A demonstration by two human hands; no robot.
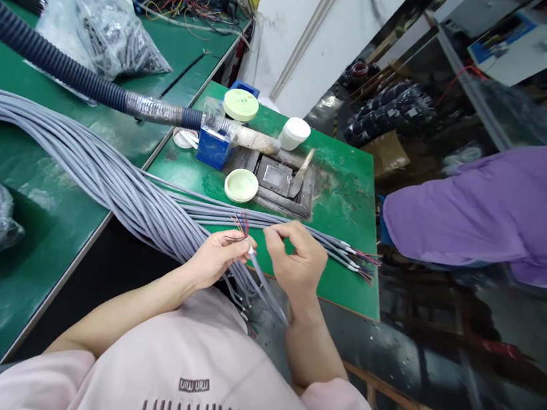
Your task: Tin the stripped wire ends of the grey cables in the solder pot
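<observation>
At frame centre, left hand [216,258] pinches a grey cable [263,284]; right hand [299,262] fingers its bared wires [241,224]; other stripped cables [348,252] lie on the table [352,175].

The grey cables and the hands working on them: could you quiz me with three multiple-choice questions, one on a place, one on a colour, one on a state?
1. Where does the pale green lid nearest the hands lie?
A. on the green table
B. on the floor
C. in the plastic bag

2. What colour is the small box beside the dark hose?
A. yellow
B. blue
C. red

3. How is the grey cable end held?
A. lying loose
B. taped down
C. pinched between both hands

Answers: 1 A, it rests on the table top. 2 B, its sides are blue. 3 C, the left hand and right hand meet on it, thin coloured wires fanning out above.
</observation>
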